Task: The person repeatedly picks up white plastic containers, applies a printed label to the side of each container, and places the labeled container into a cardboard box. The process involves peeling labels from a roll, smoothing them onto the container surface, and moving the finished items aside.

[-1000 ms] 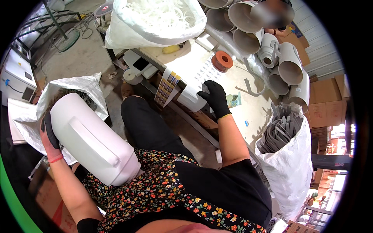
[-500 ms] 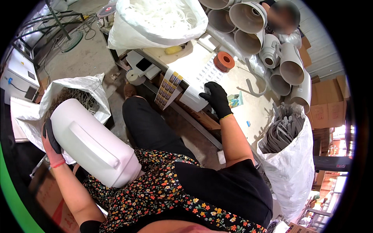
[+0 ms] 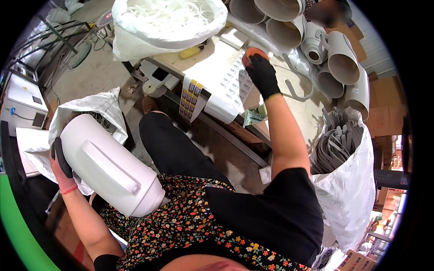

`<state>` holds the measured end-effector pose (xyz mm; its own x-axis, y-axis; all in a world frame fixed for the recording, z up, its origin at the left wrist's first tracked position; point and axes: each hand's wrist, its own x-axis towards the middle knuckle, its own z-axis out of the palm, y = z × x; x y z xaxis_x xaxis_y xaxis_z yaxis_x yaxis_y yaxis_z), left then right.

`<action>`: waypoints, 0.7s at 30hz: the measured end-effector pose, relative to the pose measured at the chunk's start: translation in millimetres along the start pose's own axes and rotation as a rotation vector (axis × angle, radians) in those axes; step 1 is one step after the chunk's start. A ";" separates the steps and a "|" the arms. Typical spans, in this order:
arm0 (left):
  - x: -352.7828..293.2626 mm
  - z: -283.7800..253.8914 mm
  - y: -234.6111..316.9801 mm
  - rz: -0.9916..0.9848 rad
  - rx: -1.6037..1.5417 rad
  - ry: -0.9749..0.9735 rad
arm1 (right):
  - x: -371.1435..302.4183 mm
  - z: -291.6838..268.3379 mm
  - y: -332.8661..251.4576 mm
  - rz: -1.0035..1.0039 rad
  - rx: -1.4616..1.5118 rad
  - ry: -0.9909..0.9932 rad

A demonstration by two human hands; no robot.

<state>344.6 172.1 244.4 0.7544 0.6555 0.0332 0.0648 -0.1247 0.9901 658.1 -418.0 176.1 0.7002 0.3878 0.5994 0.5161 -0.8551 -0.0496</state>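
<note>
Left hand [image 3: 61,165] grip clasps the white jug [image 3: 108,165]; right hand [image 3: 262,74] grip presses the orange roll [image 3: 253,55]

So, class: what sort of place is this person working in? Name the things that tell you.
Probably a small factory assembly bench. Identical white jug shells are stacked beside the worktable, sacks hold white rings and grey handles, and the left hand holds another white jug shell.

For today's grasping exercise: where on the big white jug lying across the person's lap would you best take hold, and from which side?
Judging by its pose, grip the white jug by the long raised handle on its upturned side, coming down from above. The body looks broad and smooth; the left hand only cups its far end.
</note>
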 end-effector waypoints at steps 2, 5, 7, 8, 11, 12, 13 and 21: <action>1.8 3.0 -4.2 0.125 0.097 -0.027 | 6.3 31.7 29.4 -0.003 -0.025 -0.016; -5.2 2.8 0.5 0.272 0.280 -0.052 | 4.7 45.0 29.1 0.139 -0.054 -0.187; -5.6 2.4 1.7 0.220 0.244 -0.048 | 3.6 37.8 16.1 0.163 -0.065 -0.225; -4.2 0.0 1.1 0.122 0.146 -0.038 | -0.4 32.5 9.3 0.152 -0.055 -0.236; -3.0 1.2 -2.1 0.005 0.053 0.000 | -11.1 13.5 -14.8 0.087 -0.015 -0.139; -2.2 0.4 -2.4 -0.001 0.058 0.019 | -10.3 3.9 -27.6 0.054 -0.013 -0.071; -1.4 -1.7 -3.6 0.018 0.074 0.016 | -11.5 -6.9 -41.5 0.020 -0.011 -0.003; -3.5 8.5 -1.7 0.083 0.088 0.005 | -79.1 -30.4 -128.0 0.049 -0.013 -0.307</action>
<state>347.4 163.7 241.4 0.7561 0.6441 0.1159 0.0591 -0.2435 0.9681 521.7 -349.6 159.3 0.8412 0.4307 0.3269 0.4736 -0.8786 -0.0613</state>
